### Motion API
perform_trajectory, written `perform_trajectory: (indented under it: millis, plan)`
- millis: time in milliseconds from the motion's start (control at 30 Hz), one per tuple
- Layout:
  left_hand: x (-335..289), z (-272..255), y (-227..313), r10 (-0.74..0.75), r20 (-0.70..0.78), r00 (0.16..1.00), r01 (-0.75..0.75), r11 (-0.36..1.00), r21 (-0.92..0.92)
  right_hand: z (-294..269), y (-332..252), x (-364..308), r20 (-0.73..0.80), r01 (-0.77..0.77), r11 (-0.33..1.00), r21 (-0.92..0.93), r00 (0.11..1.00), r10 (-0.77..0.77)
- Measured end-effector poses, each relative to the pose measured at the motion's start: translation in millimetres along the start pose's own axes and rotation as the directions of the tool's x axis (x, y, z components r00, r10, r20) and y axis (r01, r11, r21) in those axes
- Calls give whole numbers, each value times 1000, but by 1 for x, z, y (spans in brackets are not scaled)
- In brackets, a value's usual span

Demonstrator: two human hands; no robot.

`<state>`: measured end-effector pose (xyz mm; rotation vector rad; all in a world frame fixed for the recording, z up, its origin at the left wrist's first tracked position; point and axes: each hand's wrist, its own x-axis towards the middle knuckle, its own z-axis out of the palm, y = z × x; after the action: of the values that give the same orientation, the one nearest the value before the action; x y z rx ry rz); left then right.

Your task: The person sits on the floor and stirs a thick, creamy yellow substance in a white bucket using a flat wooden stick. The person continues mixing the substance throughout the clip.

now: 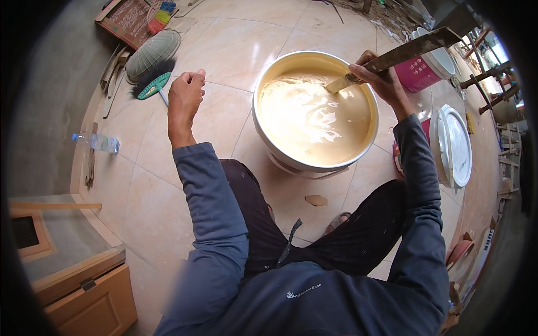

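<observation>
A white bucket of cream-coloured paint stands on the floor in front of me, between and beyond my knees. My right hand is at its far right rim, closed around a long flat wooden stick. The stick's paint-coated lower end dips into the paint, and its dark upper end slants up to the right. Wet swirls mark the paint's surface. To the left of the bucket, my left hand hangs in the air in a loose fist. Nothing shows in its fingers.
Pink-and-white buckets and a white lidded bucket stand to the right. Leftward lie a water bottle, a green broom head and a woven hat. A small flat scrap lies near my feet.
</observation>
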<state>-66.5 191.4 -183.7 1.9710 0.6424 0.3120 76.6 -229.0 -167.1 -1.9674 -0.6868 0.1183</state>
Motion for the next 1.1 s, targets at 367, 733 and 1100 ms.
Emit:
perform_trajectory:
  millis: [367, 733, 1100]
  plan:
    - [5, -1, -6, -5, 14, 1000, 5, 1000, 2, -4, -8, -27, 203, -217, 955, 202, 963, 176]
    - [5, 0, -7, 9, -2, 1000, -9, 1000, 30, -42, -48, -19, -130, 125, 922, 367, 988, -82]
    - [0, -2, -3, -6, 12, 1000, 6, 1000, -6, -2, -8, 5, 98, -118, 993, -30, 988, 120]
